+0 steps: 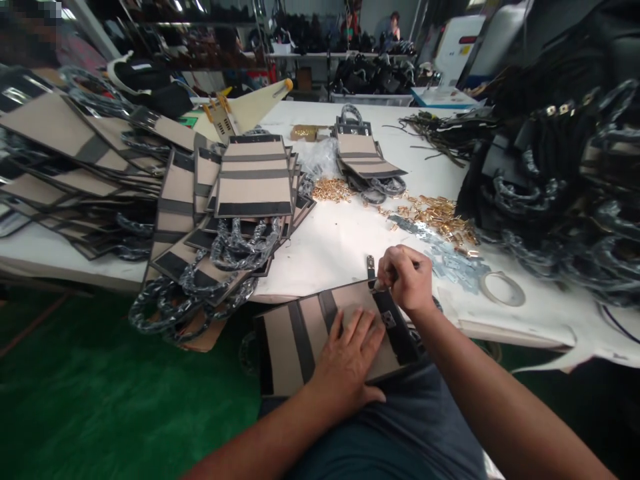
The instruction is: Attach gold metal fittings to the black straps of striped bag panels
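Note:
A beige panel with dark bands (283, 343), seemingly a handbag side, rests across my lap against the table's front edge. My left hand (350, 360) lies flat on it with the fingers spread. At the panel's far right corner, my right hand (406, 277) is closed in a fist around something mostly hidden; a pale tip shows below the fingers. Just left of that fist, a short black strap with a gold fitting (371, 265) sticks up past the panel's edge. A small silvery plate (388, 318) sits on the dark end band.
Stacked bag panels with wrapped handles (255, 190) overhang the table's left front. Gold fittings (443, 217), grey metal plates (457, 263) and a tape roll (503, 288) lie to the right. Dark bags (540, 193) crowd the right side. A person (394, 30) is in the background.

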`<state>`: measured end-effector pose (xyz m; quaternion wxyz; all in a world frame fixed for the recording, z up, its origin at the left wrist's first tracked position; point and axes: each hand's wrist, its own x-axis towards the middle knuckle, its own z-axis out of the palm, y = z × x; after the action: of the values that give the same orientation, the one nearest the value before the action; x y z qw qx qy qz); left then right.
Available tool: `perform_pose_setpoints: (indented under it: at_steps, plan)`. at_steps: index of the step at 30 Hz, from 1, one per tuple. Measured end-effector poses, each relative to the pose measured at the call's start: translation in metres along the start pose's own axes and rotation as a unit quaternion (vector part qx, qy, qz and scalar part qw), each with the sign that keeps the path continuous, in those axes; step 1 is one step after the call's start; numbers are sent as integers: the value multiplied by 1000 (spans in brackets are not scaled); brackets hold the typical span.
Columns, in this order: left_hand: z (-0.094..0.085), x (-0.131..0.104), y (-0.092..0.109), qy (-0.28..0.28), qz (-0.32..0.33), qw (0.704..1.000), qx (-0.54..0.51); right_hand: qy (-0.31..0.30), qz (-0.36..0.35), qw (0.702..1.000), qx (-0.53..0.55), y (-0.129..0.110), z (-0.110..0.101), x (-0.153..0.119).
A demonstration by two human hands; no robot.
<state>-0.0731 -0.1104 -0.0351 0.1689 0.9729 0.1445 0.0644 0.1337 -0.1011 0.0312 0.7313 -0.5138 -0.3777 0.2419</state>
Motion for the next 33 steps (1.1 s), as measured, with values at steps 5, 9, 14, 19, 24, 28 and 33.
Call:
perform_pose_setpoints:
  at_steps: [5, 9, 14, 19, 24, 28, 33]
  plan:
    - [0, 3, 3, -35, -8, 999, 29, -6, -79, 996, 39, -17, 3, -3]
    - [-16, 8, 3, -48, -2, 999, 7, -26, -24, 999, -14, -1, -1, -9]
    - [-24, 9, 3, -57, -1, 998, 0, -7, -24, 1000, 8, 2, -12, -9]
    - [-31, 14, 1, -63, 13, 998, -4, -9, -17, 998, 64, -13, -22, -25]
    - [-30, 17, 0, -74, 13, 997, -3, 3, 28, 996, 90, -3, -29, -37]
    - [-27, 18, -1, -74, 20, 997, -2, 29, 21, 993, 110, -1, -30, -35]
    - [-26, 18, -2, -71, 21, 997, 2, 40, 37, 991, 120, -6, -29, -33]
